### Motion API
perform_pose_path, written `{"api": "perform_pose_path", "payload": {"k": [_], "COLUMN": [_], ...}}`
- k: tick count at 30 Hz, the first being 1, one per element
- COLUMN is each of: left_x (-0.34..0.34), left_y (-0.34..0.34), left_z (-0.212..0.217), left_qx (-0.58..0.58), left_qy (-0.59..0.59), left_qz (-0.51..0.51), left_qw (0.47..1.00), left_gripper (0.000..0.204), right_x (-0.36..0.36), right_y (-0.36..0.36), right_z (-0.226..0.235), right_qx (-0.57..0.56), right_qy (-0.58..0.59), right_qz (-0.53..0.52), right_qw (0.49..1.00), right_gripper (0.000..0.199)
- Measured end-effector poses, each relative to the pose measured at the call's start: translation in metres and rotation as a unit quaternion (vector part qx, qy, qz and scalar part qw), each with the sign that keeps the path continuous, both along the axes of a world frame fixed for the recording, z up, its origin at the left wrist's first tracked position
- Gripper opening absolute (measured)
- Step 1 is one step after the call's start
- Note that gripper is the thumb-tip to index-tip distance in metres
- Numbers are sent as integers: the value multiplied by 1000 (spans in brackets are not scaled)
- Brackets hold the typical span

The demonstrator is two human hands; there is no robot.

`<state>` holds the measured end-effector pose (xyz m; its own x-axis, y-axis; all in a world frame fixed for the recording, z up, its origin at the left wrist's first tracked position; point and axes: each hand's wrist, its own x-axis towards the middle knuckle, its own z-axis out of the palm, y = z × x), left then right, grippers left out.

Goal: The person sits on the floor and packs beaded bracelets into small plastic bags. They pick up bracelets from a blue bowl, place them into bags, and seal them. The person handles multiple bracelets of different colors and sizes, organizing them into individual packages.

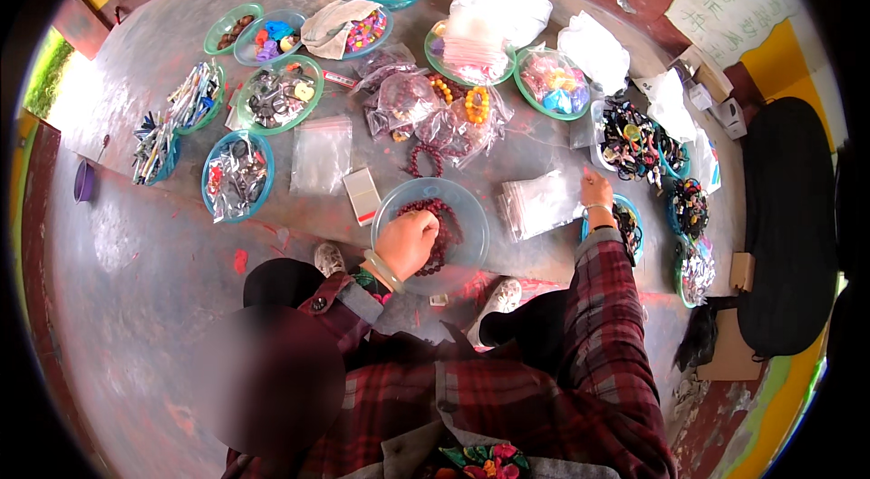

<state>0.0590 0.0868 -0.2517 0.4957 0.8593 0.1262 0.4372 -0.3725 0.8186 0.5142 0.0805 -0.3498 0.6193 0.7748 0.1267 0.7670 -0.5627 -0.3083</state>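
A clear plastic bowl (388, 207) stands in front of me with dark red bead bracelets (446, 223) in it. My left hand (408, 241) reaches into the bowl with its fingers curled down on the beads; its fingertips are partly hidden. To the right, my right hand (595, 189) is closed at the edge of a stack of clear zip bags (535, 205); whatever it pinches is too small to make out. Below its wrist is a blue basket (638, 248) with dark hair ties. Beyond the bowl, a dark red bead bracelet (424, 159) lies on the grey surface.
Bagged bracelets (405, 103) are heaped at the middle, with orange bead bracelets (478, 105). A small white box (362, 196) and flat clear bags (322, 155) lie left of the bowl. Baskets of pens (195, 96) and trinkets (239, 175) stand further left. Hair ties (628, 136) fill a container at right.
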Motion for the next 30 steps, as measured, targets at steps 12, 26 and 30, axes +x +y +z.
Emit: {"api": "perform_pose_path", "payload": {"k": [12, 26, 30], "left_x": [-2, -17, -26], "left_y": [-15, -18, -19], "left_z": [19, 28, 23], "left_qx": [30, -13, -7], "left_qy": [-19, 39, 46], "left_qz": [-52, -74, -63], "left_qw": [998, 996, 997], "left_gripper": [8, 11, 10], "right_x": [-187, -339, -336], "right_y": [112, 224, 233], "right_z": [20, -7, 1], "right_qx": [48, -124, 20], "right_qy": [67, -142, -42], "right_qz": [234, 412, 423], "right_qw": [969, 891, 905], "right_gripper": [30, 26, 17]}}
